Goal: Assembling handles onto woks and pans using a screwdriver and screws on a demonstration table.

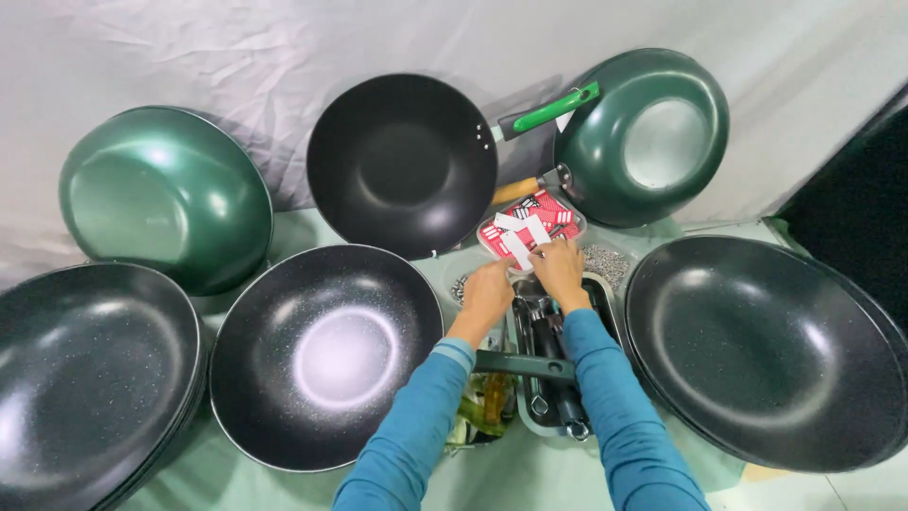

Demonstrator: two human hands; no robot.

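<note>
My left hand [486, 291] and my right hand [562, 269] meet over a small clear container [530, 227] filled with red and white paper tags. Both hands pinch a white tag [519, 250] at the container's near edge. Below my hands lies a metal tray [605, 308] holding dark tool handles. Both sleeves are teal.
Woks surround the hands: a speckled black wok [322, 355] at left, a stack of black woks [85, 378] far left, a large black wok [766, 350] at right. Against the white cloth behind lean a green wok [165, 194], a black wok [402, 161], and a green-handled wok [643, 137].
</note>
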